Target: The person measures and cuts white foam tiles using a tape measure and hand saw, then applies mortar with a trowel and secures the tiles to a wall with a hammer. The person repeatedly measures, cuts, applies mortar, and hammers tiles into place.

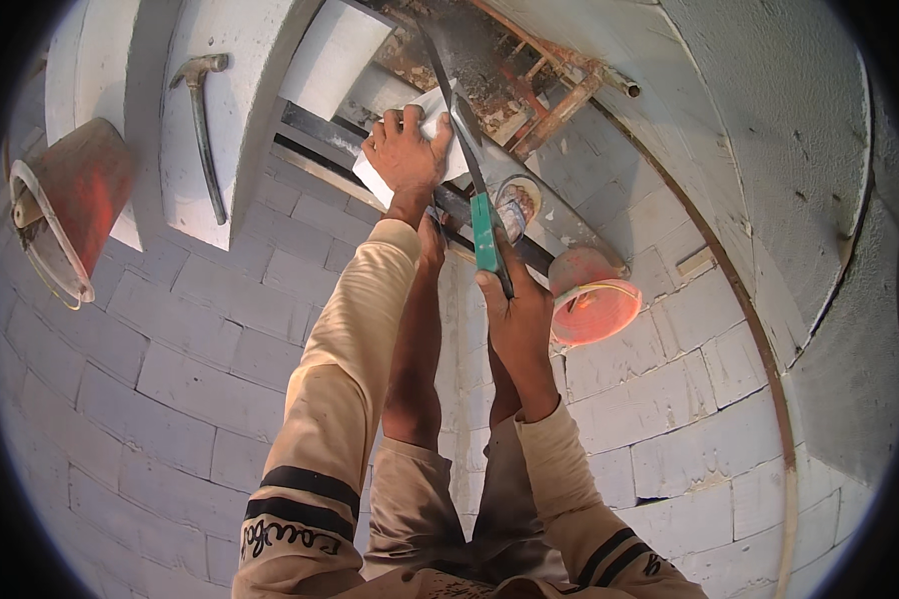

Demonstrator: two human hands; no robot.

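My left hand (406,152) lies on a white block (375,186), fingers spread and pressing on its top. In my right hand (522,317) is the handle of a handsaw (483,232), green and black, with fingers wrapped round it. The dark, long saw blade runs away from me along the block's right side; whether its teeth are in the block I cannot tell. Under the block run dark metal bars (322,128). A foot in a shoe or sandal (516,203) shows just right of the saw handle.
A hammer (206,135) rests on a pale slab (178,190) at the left. One dusty red bucket (100,185) is at the far left, another red bucket (599,309) right of my right hand. Rusty orange scaffold tubes (561,118) stand at the back. Pale blockwork (175,384) surrounds my legs.
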